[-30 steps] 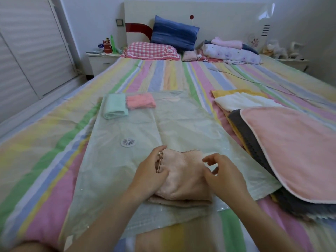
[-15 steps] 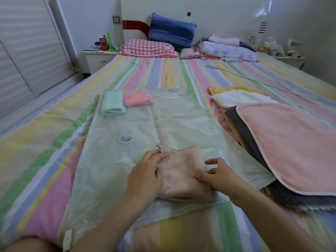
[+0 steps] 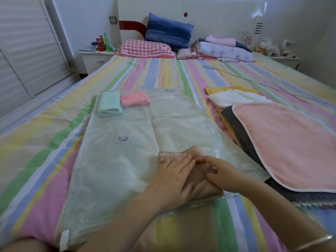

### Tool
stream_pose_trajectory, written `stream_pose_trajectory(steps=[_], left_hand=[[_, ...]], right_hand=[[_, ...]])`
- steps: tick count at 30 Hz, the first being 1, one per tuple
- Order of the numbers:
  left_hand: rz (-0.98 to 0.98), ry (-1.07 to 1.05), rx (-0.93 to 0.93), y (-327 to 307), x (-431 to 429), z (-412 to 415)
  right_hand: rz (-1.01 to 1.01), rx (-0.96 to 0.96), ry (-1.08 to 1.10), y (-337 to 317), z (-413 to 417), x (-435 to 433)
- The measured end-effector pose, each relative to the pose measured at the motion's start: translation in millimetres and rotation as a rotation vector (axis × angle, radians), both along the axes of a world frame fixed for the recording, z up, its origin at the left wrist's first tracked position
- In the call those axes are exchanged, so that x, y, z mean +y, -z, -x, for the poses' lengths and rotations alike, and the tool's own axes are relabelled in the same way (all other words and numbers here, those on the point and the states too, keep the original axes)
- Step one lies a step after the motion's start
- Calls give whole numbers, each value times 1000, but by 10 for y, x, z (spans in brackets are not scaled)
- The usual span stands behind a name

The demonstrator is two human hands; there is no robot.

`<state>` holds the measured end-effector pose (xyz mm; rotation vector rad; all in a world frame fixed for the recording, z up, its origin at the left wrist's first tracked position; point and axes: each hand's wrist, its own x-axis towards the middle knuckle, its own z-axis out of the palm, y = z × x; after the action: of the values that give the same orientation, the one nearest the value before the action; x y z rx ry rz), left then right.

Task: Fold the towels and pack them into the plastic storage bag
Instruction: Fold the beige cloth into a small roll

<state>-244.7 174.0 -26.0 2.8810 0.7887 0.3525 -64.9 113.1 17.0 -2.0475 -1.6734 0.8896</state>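
Translucent plastic storage bag (image 3: 127, 160) lies flat along the striped bed sheet (image 3: 45, 142), round white valve (image 3: 122, 139) facing up. Folded peach terry towel (image 3: 197, 151) sits at the bag's near end; whether it is under the film or on top of it cannot be told. Left hand (image 3: 172, 173): flat, fingers straight and together, pressing down on the towel's left half. Right hand (image 3: 225, 173): on the towel's right side, index finger stretched toward the left hand; whether it pinches the cloth cannot be told. At the bag's far left corner: folded mint-green towel (image 3: 109, 104) and folded pink towel (image 3: 135, 98), side by side, touching. Right of the bag: overlapping stack of unfolded towels, large pink towel (image 3: 291, 142) on top, dark grey towel (image 3: 234, 122), white towel (image 3: 234, 97) and yellow towel (image 3: 229, 89) showing beneath.
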Motion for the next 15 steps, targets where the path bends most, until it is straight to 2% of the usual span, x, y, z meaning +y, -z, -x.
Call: stream_pose_trajectory(steps=[2,5,8,11,12,13,15], left_hand=[[41,-2,100,94,42,-13],[60,-93,86,257,-10,-99],[12,-196,-121,288,-167,-209],[405,-160,-409,86,-210,-191],[464,-178,-509,19,-173,-125],[449,-221,-563,-27,-122,-35],[353,-292,-558,-55,14,163]], right_hand=[[19,45,77,15,-31,31],[10,-1,140,11,-53,116],[1,-305,79,-25,2,205],[-117,-716,-1,-68,172,232],[-185,-824,-33,-90,250,230],[-244,-906,-70,-92,325,221],[-356,-1020,-149,-102,482,191]])
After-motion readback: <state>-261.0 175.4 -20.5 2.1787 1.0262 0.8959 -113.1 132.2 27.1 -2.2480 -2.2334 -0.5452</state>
